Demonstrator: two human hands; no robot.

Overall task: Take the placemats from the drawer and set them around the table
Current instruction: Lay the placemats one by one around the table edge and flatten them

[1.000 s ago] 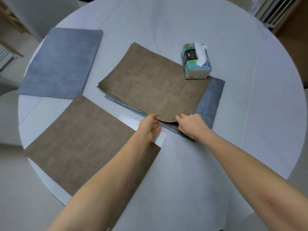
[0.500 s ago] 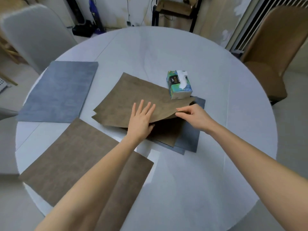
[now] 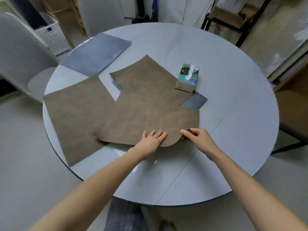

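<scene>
A brown placemat (image 3: 150, 120) lies near me on the round pale table (image 3: 233, 130), its front edge curled up. My right hand (image 3: 199, 139) pinches that edge at its right corner. My left hand (image 3: 152, 141) lies flat on the same mat with fingers spread. Behind it a stack holds another brown placemat (image 3: 143, 79) over a blue-grey placemat (image 3: 195, 101). A brown placemat (image 3: 75, 117) is laid at the left edge. A blue-grey placemat (image 3: 96, 55) is laid at the far left.
A tissue box (image 3: 187, 78) stands on the stack's right end. A grey chair (image 3: 21, 64) stands left of the table, a brown chair (image 3: 293, 110) right. A white basket (image 3: 53, 39) and a black rack (image 3: 233, 19) are behind. My legs (image 3: 123, 215) show below the table edge.
The top brown placemat has been pulled off the stack toward me. Both hands came nearer with it. The view has tilted and drawn back from the table.
</scene>
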